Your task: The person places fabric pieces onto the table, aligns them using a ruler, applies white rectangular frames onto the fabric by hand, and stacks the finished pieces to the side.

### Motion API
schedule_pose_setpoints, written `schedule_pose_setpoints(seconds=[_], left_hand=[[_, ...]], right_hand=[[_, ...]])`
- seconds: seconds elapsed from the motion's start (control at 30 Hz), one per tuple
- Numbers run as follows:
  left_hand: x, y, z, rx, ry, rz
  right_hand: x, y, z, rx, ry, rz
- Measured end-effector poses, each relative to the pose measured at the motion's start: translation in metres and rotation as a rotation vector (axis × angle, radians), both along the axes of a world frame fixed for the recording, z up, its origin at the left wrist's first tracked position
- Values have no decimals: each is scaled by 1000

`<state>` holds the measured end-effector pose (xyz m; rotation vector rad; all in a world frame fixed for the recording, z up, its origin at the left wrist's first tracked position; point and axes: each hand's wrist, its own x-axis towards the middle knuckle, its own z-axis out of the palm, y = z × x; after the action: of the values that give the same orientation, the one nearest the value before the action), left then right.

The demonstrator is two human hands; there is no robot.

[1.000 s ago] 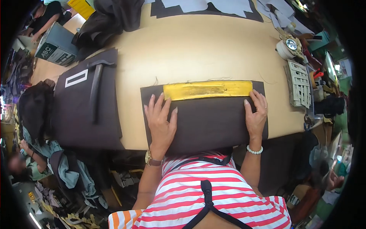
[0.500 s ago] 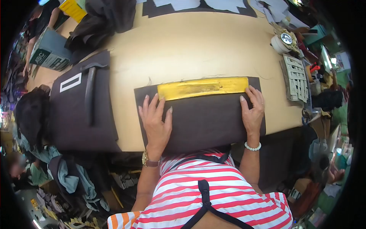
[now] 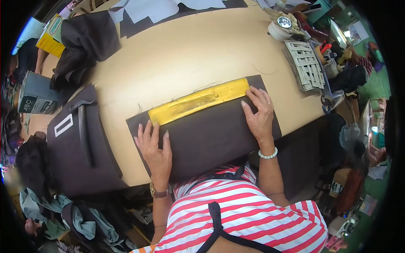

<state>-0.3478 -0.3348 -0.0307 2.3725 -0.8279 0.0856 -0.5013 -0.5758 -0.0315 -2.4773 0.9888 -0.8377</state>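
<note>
A dark brown fabric panel lies flat at the table's near edge. Along its far side rests a long yellow bar, scuffed dark in the middle. My left hand lies on the fabric with fingers apart, their tips at the bar's left end. At the opposite end is my right hand, also spread on the cloth, with fingertips by the bar's right corner. Neither hand is wrapped around anything. Loose threads stick out beyond the far edge.
On the left, a stack of dark fabric carries a hammer and a white rectangular frame. A grey ABC tin and a yellow can stand behind. Pale slatted pieces and scissors are at right.
The view has turned, so the table, fabric and bar now appear slanted and shifted left. Both hands keep nearly the same places at the bar's ends.
</note>
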Motion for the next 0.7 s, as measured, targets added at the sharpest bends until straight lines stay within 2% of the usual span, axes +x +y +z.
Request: schedule_pose_setpoints(seconds=[0.23, 0.37, 0.47, 0.6, 0.7], left_hand=[[-1, -1, 0, -6, -28, -17], [-1, -2, -2, 28, -86, -26], [-3, -4, -1, 90, -99, 3], [-4, -9, 4, 244, -235, -79], [1, -13, 9, 334, -244, -113]], right_hand=[[3, 1, 2, -53, 56, -3], [8, 2, 12, -228, 177, 36], [8, -7, 7, -81, 125, 118], [9, 2, 6, -280, 238, 113], [14, -2, 15, -172, 279, 116]])
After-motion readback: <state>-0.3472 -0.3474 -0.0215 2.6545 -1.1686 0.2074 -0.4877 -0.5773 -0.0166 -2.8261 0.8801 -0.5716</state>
